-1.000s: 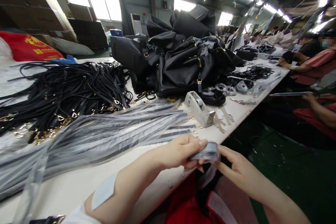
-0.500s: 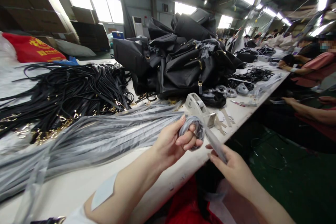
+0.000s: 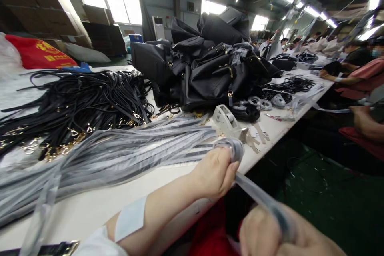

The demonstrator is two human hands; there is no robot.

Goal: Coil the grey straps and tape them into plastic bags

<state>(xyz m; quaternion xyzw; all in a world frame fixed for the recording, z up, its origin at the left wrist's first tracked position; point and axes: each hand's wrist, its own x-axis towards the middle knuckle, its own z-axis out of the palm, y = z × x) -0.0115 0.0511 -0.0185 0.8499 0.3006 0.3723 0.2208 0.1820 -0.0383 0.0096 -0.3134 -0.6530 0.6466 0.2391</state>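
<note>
My left hand point(image 3: 213, 174) is closed in a fist around a coiled strap point(image 3: 237, 150) in grey, see-through plastic wrap, just over the table's front edge. From the coil a taut length runs down to the right into my right hand point(image 3: 259, 228), which is closed on it and somewhat blurred. Left of my hands lies a long bundle of straps wrapped in plastic point(image 3: 120, 154). A white tape dispenser point(image 3: 223, 120) stands just behind the coil. A pale patch point(image 3: 131, 218) sticks to my left forearm.
Black straps with gold clasps point(image 3: 90, 96) lie heaped at the left. A tall pile of black bags point(image 3: 207, 68) rises at the back. Rolled straps point(image 3: 265, 105) and pale strips point(image 3: 261, 133) are further right. Beyond the table edge, co-workers sit; one's arm point(image 3: 364, 122) shows.
My right hand has pulled down and nearer, drawing the strap tight. My left hand has turned, knuckles up, and closed more firmly around the coil, moving slightly right.
</note>
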